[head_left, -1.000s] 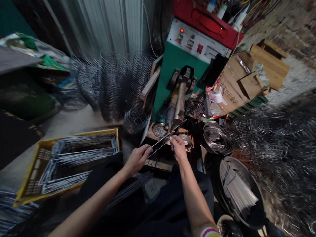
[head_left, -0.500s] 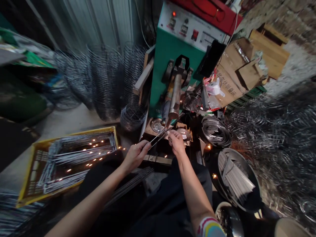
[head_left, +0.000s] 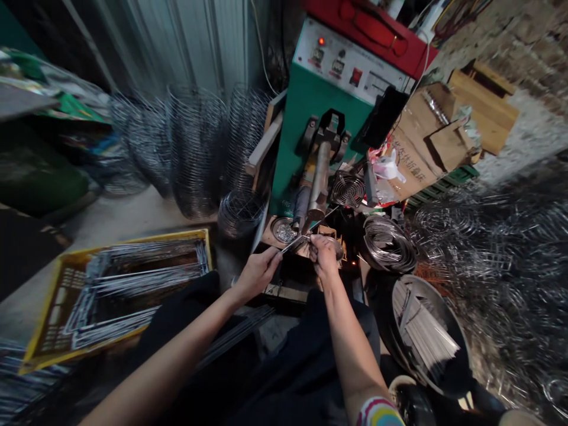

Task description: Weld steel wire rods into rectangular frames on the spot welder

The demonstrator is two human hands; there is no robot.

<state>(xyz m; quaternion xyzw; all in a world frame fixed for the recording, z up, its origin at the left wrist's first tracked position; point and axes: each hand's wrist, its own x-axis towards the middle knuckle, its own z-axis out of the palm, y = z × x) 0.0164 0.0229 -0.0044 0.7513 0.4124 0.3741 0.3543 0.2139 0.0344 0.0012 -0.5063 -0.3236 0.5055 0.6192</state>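
Note:
My left hand [head_left: 260,273] is closed round a thin metal rod [head_left: 291,243], thumb on top, and the rod slants up to the right. Close by, my right hand [head_left: 323,254] is pinched near the rod's far end; whether it grips the rod itself or a small separate part, I cannot make out. Both hands are just below the electrode arms [head_left: 318,183] of a green spot welder [head_left: 293,130]. Under the electrodes, left of the rod, sits a round dish [head_left: 284,229] with small shiny bits in it.
At left, a yellow crate [head_left: 53,296] holds bent wire frames. Stacked wire baskets [head_left: 195,154] stand behind it. To the right are a coil of metal strip [head_left: 388,242], a dark bowl [head_left: 461,331] of flat strips, a cardboard box [head_left: 417,154] and heaped wire parts [head_left: 501,236].
The sparks scattered over the crate and floor have mostly gone; a small glow remains near the welder. The view has shifted slightly. My hands have moved slightly right, and the rod's angle has changed.

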